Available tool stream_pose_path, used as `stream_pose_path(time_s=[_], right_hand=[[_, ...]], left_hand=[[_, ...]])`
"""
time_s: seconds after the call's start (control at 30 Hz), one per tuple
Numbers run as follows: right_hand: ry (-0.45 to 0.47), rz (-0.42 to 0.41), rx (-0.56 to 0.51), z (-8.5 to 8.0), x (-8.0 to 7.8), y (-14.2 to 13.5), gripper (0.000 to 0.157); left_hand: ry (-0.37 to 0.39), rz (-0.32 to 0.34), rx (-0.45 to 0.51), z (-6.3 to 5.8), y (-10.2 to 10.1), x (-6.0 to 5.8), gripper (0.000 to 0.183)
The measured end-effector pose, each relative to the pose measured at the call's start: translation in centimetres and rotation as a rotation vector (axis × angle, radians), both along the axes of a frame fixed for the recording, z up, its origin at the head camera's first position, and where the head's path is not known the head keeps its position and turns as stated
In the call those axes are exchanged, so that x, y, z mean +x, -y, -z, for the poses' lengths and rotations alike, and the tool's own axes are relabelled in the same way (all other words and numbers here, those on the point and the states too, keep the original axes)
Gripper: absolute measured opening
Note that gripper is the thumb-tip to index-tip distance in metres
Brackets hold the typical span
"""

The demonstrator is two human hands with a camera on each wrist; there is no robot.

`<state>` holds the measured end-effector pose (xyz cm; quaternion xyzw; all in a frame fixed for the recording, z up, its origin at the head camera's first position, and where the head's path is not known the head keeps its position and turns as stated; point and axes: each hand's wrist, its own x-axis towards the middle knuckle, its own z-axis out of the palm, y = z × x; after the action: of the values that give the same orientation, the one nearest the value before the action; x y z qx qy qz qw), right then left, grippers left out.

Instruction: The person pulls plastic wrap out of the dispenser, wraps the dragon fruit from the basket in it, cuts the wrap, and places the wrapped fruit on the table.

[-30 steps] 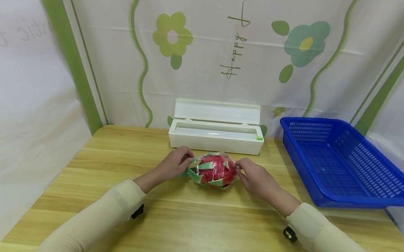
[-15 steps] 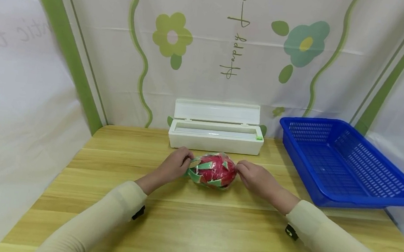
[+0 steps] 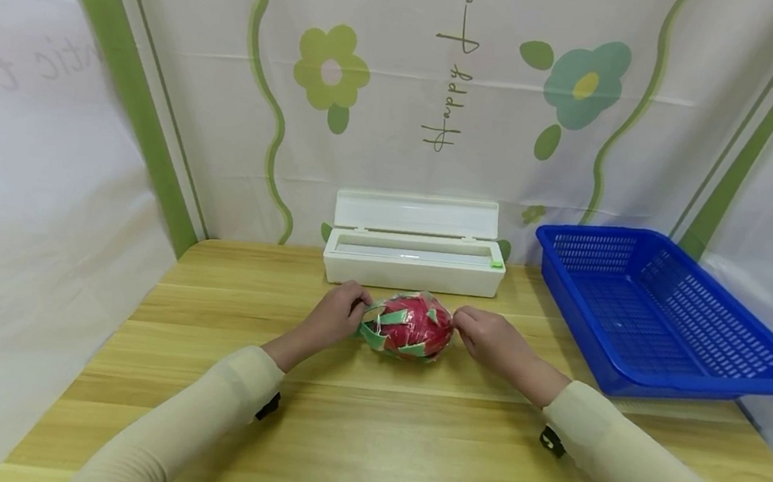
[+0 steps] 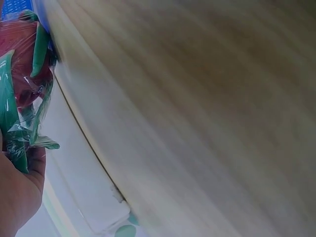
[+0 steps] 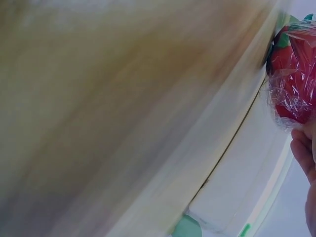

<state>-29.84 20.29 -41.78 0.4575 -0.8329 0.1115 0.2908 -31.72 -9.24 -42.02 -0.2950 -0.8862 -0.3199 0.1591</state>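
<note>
A red dragon fruit (image 3: 412,327) with green scales, wrapped in clear plastic film, is between the two hands at the middle of the table. My left hand (image 3: 335,313) pinches its left end, where green tips and bunched film (image 4: 19,136) show in the left wrist view. At the other end, the fingers of my right hand (image 3: 493,342) pinch the film close against the fruit. Crinkled film (image 5: 289,101) covers that red end in the right wrist view. The right fingertips are partly cut off there by the frame's edge.
Behind the fruit stands a white cling film box (image 3: 413,274) with its lid raised and a green slider at its right. A blue perforated basket (image 3: 579,311) sits at the right of the wooden table (image 3: 363,445). A patterned curtain (image 3: 382,153) hangs at the back.
The right fingers have closed in from a looser pinch on the film at the right end. Both hands otherwise stay nearly in place, and the fruit has barely shifted.
</note>
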Motion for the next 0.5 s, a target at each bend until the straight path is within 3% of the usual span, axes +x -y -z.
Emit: stream_pose_path(time_s=[0.17, 0.5], right_hand=[[-0.013, -0.008, -0.015, 0.01, -0.05, 0.05, 0.015], [0.016, 0.01, -0.001, -0.33, 0.16, 0.12, 0.011]], left_hand=[[0.021, -0.008, 0.025, 0.07, -0.03, -0.2, 0.012], [-0.009, -0.052, -0.004, -0.2, -0.11, 0.05, 0.013]])
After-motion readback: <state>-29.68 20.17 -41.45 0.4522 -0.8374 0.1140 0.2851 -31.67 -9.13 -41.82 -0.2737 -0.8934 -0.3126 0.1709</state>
